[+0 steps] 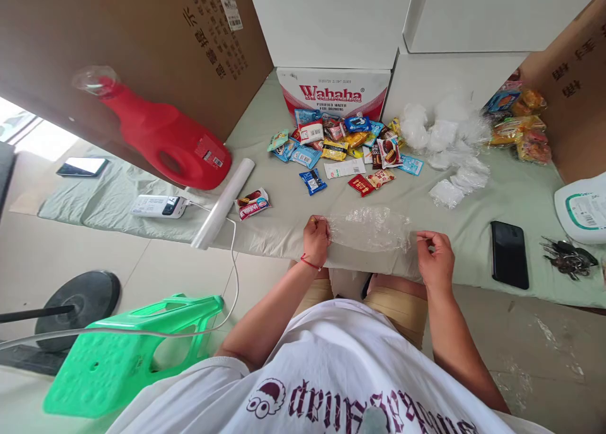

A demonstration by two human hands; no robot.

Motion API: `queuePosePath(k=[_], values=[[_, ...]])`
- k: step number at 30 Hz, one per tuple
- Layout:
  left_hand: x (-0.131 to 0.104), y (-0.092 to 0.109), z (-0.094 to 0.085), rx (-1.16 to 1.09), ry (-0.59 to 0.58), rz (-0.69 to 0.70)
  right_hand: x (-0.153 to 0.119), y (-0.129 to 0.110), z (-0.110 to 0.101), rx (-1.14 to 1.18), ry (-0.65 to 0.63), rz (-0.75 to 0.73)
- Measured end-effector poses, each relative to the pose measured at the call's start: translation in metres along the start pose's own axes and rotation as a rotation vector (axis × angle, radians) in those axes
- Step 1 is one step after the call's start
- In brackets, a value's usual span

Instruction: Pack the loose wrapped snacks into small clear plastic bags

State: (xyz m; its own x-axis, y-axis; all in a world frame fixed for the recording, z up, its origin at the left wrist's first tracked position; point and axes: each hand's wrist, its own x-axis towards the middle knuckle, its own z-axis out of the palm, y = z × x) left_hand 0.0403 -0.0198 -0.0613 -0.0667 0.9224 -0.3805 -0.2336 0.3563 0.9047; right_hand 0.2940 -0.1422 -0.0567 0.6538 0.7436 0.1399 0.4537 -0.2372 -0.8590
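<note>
A clear plastic bag (372, 229) is stretched out flat just above the front edge of the cloth-covered table. My left hand (316, 239) is closed on its left end. At its right end is my right hand (434, 257), thumb and fingertips pinched together at the film. Beyond the bag lies a pile of small wrapped snacks (334, 150), with a blue packet (312, 182) and a red packet (361, 185) at its near side. A red-and-white snack (253, 204) lies apart, left of my left hand, next to a roll of clear film (223, 203).
Crumpled clear bags (454, 137) lie right of the pile, with filled snack bags (523, 127) beyond. A red jug (175, 137), power bank (158, 206) and cable are left; a black phone (509, 254), keys (570, 257) and white bottle (584, 210) right. A Wahaha box (334, 93) stands behind.
</note>
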Motion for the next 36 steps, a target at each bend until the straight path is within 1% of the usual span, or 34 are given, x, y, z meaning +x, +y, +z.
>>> queuePosePath(k=[2,3,4,8,11,13,14,17,19,21,23,25,27,28,29,30,31,33,34,35,36], values=[[0.0,-0.002,0.001,0.014,-0.004,0.006,0.01,-0.007,-0.001,-0.076,0.075,-0.112],[0.001,-0.003,0.001,0.018,-0.005,0.005,0.016,-0.012,0.001,-0.08,0.071,-0.153],[0.001,-0.003,0.001,0.024,-0.007,0.006,0.021,-0.016,0.005,-0.074,0.037,-0.194],[0.002,-0.005,0.002,0.05,-0.012,0.016,0.043,-0.03,0.032,-0.065,-0.225,-0.378],[0.0,-0.004,0.001,0.072,-0.008,0.026,0.054,-0.034,0.05,-0.176,-0.418,-0.456],[0.001,-0.001,0.0,0.088,0.0,0.033,0.058,-0.035,0.049,-0.215,-0.498,-0.478],[0.003,0.001,-0.001,0.097,0.002,0.037,0.058,-0.036,0.044,-0.209,-0.506,-0.492],[0.014,0.011,0.003,0.129,-0.015,0.043,0.051,-0.04,0.017,-0.15,-0.431,-0.552],[0.028,0.018,0.012,0.165,-0.055,0.033,0.042,-0.044,0.0,-0.13,-0.402,-0.578],[0.044,0.026,0.026,0.207,-0.093,0.019,0.029,-0.046,-0.009,-0.137,-0.395,-0.593],[0.058,0.035,0.04,0.248,-0.094,0.027,0.016,-0.045,-0.007,-0.191,-0.355,-0.587],[0.064,0.044,0.049,0.28,-0.032,0.074,0.004,-0.043,0.004,-0.283,-0.291,-0.57],[0.058,0.05,0.05,0.334,0.091,0.199,-0.006,-0.04,0.018,-0.374,-0.242,-0.561],[0.049,0.052,0.047,0.367,0.144,0.269,-0.01,-0.04,0.025,-0.409,-0.227,-0.565],[0.037,0.052,0.043,0.408,0.172,0.327,-0.013,-0.041,0.031,-0.435,-0.214,-0.573],[0.023,0.05,0.04,0.443,0.141,0.339,-0.017,-0.042,0.036,-0.453,-0.205,-0.585],[0.007,0.047,0.036,0.469,0.063,0.289,-0.02,-0.044,0.04,-0.466,-0.203,-0.6],[-0.024,0.038,0.035,0.485,-0.22,0.058,-0.028,-0.05,0.048,-0.477,-0.225,-0.629],[-0.036,0.033,0.036,0.459,-0.325,-0.05,-0.032,-0.053,0.052,-0.477,-0.254,-0.643],[-0.045,0.028,0.039,0.433,-0.388,-0.123,-0.036,-0.056,0.055,-0.471,-0.291,-0.656],[-0.05,0.023,0.043,0.412,-0.415,-0.161,-0.041,-0.058,0.058,-0.456,-0.336,-0.667]])
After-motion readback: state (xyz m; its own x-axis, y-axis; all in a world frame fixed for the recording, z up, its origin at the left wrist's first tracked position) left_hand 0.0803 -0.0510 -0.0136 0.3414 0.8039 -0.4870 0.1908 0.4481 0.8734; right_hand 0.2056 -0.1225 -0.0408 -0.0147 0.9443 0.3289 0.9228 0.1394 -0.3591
